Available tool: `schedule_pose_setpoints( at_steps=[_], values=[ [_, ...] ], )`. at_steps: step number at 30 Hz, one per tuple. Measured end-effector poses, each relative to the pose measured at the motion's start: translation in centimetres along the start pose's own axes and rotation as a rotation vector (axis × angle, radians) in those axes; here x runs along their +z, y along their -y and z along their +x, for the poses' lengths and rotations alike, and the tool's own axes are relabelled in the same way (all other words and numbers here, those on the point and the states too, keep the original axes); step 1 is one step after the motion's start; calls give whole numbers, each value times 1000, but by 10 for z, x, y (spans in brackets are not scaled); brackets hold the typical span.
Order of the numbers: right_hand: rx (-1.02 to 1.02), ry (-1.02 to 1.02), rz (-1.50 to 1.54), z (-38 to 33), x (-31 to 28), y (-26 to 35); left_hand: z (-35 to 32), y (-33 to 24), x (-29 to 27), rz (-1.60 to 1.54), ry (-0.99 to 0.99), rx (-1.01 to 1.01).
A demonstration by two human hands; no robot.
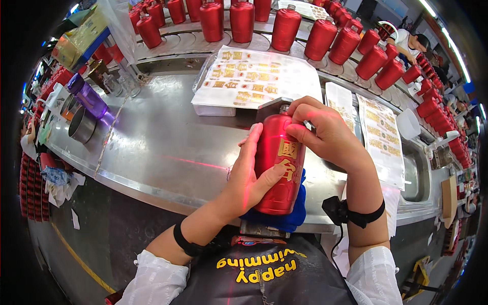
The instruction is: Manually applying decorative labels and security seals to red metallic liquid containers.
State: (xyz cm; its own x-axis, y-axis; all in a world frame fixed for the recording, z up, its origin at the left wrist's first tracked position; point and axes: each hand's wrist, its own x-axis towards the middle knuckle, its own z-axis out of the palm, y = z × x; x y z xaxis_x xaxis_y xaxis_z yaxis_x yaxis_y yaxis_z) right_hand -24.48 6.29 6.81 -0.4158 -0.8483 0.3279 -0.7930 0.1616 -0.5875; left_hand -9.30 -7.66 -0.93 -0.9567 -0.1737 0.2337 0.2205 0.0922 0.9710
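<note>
1. red bottle (273,190): in front of the person at near table edge, base on blue cloth (301,206), neck away; exact tilt hard to tell.
2. gold characters (287,148) on its front, right of middle.
3. left hand (246,178): clamped on the bottle, palm along left side, thumb across front beside lower character.
4. right hand (328,127): fingers bent at the upper right, near neck; cannot tell if they pinch something or just rest.
5. risk: left thumb dragging sideways could crease or shift the gold, if not firmly stuck.
6. risk: bottle may turn or slip on the soft cloth if left palm eases, putting characters crooked to red laser line (203,163).
7. farther: steel table (162,127), gold decal sheet (297,84) beyond bottle; loose sheets (378,137) lie beside sink (423,175), splashes could spoil them.
8. beyond: more red bottles (286,28) on conveyor.
</note>
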Motion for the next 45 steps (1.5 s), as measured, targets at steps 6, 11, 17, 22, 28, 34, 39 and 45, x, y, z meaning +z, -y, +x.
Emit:
schedule_pose_setpoints(
  at_steps=[6, 11, 17, 22, 28, 34, 39, 45],
  values=[
    [51, -15, 39, 0, 2, 0, 3, 2, 9, -147, -58, -24],
    [82, -10, 35, 2, 1, 1, 4, -2, 8, -109, -70, -44],
    [29, -35, 19, 3, 4, -4, 5, 8, 7, 12, -84, 7],
    [94, 4, -32, 1, 2, 2, 4, 1, 7, -48, -38, -42],
    [209, -332, -37, -17, 13, -3, 4, 3, 10, -92, -82, -41],
    [368, -257, 363, -73, 45, -3, 5, 2, 7, -204, -61, -58],
    [375, -256, 376, -76, 58, -4, 7, -1, 6, -213, -61, -33],
    [333, -268, 373, -80, 62, 1, 17, 5, -2, -22, -118, 116]
  ],
)
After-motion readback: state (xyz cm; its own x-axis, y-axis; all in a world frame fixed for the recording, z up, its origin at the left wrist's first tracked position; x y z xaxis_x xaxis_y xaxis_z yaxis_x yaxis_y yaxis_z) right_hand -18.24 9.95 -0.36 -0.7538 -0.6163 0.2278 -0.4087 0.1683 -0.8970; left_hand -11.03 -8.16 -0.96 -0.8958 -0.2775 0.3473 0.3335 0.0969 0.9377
